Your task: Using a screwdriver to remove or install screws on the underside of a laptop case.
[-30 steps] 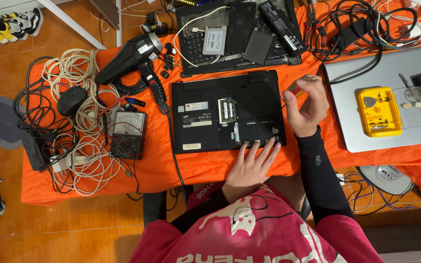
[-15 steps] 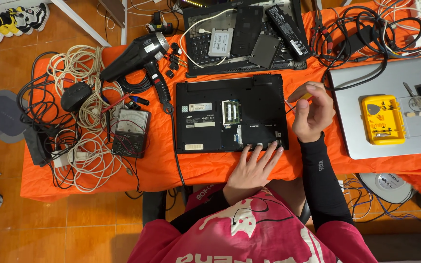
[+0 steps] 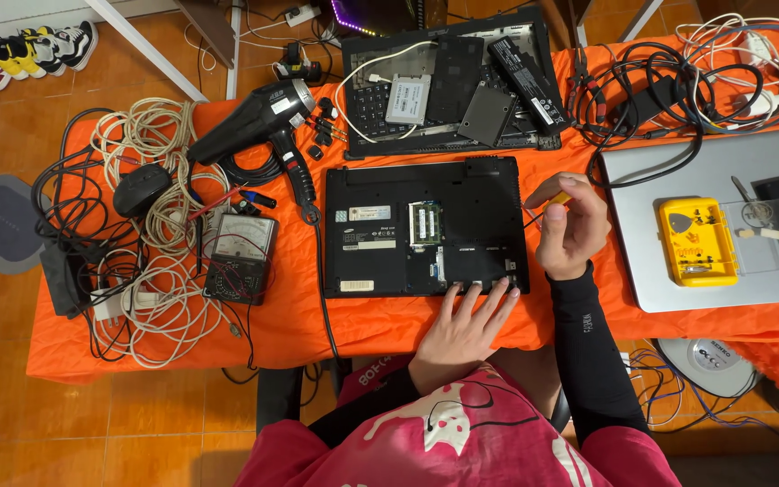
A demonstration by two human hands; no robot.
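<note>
The right hand (image 3: 570,230) is curled into a clenched grip around a small yellow-handled tool (image 3: 559,197), whose handle tip shows between thumb and forefinger; its working end is too small to make out. This hand hovers just beside the right edge of the black laptop (image 3: 426,225), which lies upside down on the orange-covered desk (image 3: 290,316) with an open bay showing green memory modules (image 3: 425,222). The left hand (image 3: 462,329) is released, its fingers spread flat, fingertips resting on the laptop's near edge.

Behind the laptop lies a second, opened laptop shell (image 3: 448,81) carrying a silver drive (image 3: 407,99), a dark square panel and a long black battery (image 3: 525,79). Left of the laptop a black hair dryer (image 3: 254,126) lies on its side, and farther left are an analogue multimeter (image 3: 241,257), a black mouse (image 3: 142,188) and heaps of white and black cables (image 3: 151,298). Right of the laptop sits a closed silver laptop (image 3: 678,180) with a yellow parts box (image 3: 696,242) on its lid.
</note>
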